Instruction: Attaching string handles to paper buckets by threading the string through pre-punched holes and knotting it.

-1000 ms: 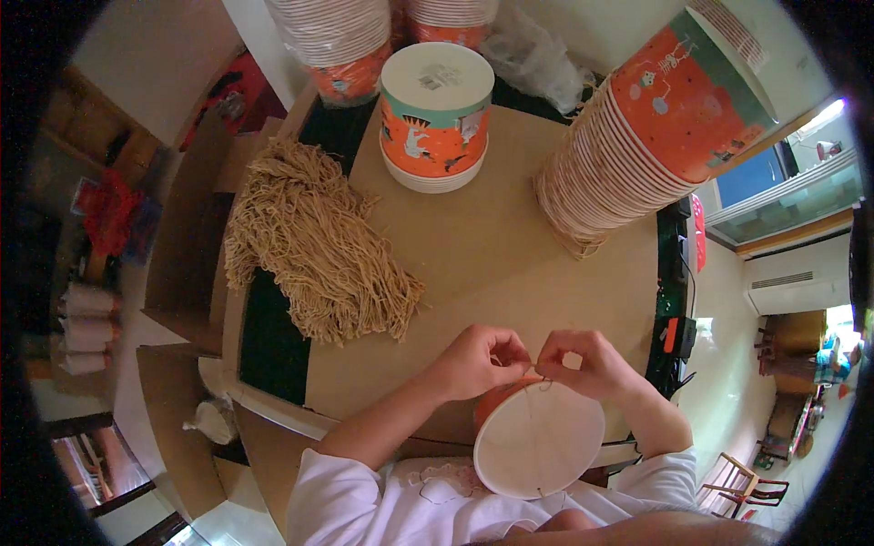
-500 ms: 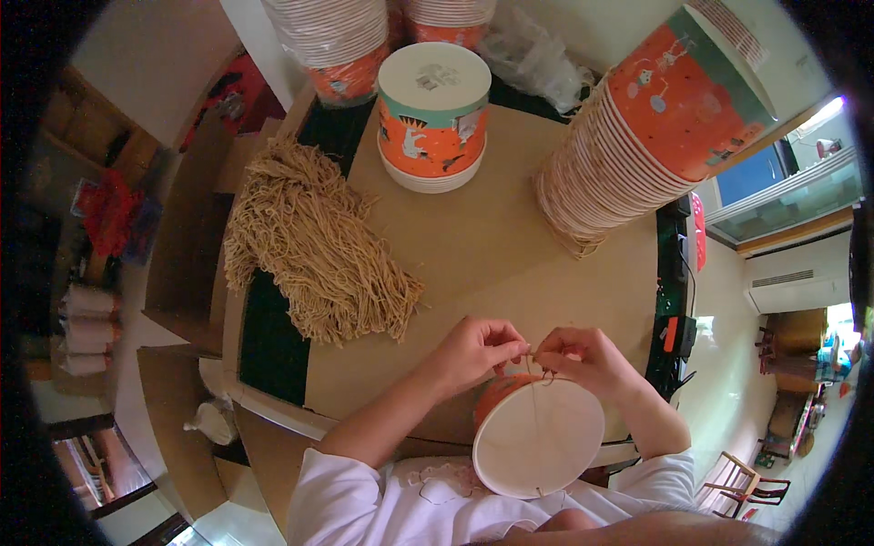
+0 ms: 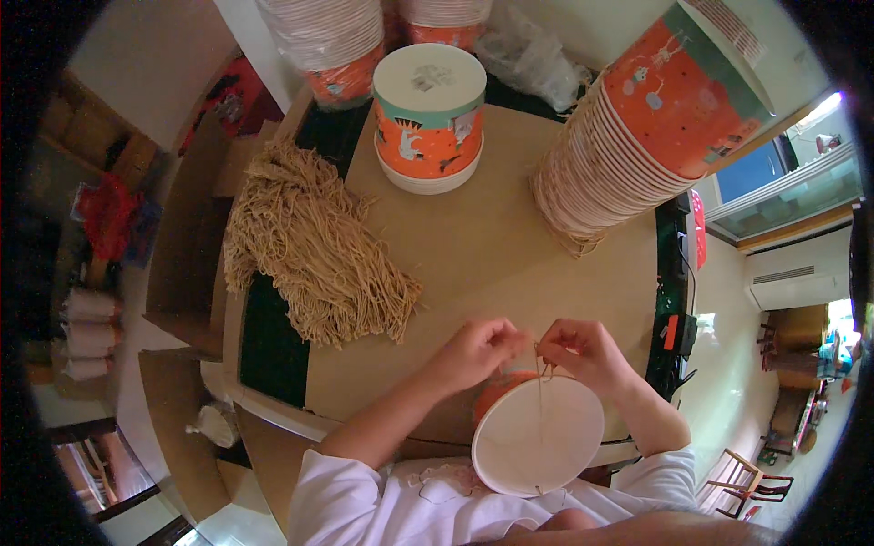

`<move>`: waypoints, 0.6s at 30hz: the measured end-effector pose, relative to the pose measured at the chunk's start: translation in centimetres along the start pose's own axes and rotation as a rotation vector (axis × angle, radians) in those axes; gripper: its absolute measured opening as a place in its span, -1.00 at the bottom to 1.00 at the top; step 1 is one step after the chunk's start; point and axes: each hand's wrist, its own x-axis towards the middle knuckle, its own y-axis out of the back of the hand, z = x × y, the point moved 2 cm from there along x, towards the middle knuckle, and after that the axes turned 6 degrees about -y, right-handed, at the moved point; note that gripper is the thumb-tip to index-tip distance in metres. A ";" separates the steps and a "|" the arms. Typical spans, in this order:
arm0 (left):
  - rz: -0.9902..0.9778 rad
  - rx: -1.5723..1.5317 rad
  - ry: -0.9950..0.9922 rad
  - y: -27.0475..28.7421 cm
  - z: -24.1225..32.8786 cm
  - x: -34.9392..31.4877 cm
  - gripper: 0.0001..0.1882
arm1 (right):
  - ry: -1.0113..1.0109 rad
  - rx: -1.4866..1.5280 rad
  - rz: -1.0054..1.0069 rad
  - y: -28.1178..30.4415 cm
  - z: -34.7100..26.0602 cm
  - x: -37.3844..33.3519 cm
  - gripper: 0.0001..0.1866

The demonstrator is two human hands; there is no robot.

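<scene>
A paper bucket (image 3: 519,437) leans tilted against my lap, its white round opening or base facing up toward me and its orange side showing at the far left. A thin tan cord (image 3: 543,400) runs across that white face and rises over the far rim. My right hand (image 3: 583,350) pinches the cord in a small loop just above the rim. Close beside it, my left hand (image 3: 487,350) is curled with thumb and finger together; its fingertips are blurred, and what they hold cannot be made out.
A heap of tan cords (image 3: 319,246) lies on the brown table sheet (image 3: 473,273). Behind stands an upturned orange bucket (image 3: 428,136). A tall leaning stack of corded buckets (image 3: 637,118) is at the right, wrapped stacks (image 3: 341,55) at the back, an open carton (image 3: 182,255) at the left.
My left fingers have moved slightly left, away from my right fingers. A loop of cord now shows below my right hand, and the cord across the white face has shifted.
</scene>
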 end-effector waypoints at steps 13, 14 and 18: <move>-0.099 -0.119 -0.050 -0.9 -0.7 0.2 -0.87 | 0.278 -0.016 0.024 1.3 -0.1 0.3 -0.92; -0.110 -0.118 -0.057 -0.8 -1.1 0.3 -0.87 | 0.238 -0.064 -0.016 1.3 -0.1 0.4 -0.92; -0.113 -0.138 -0.051 -0.8 -1.5 0.3 -0.88 | 0.079 -0.228 -0.066 1.2 -0.7 0.9 -0.91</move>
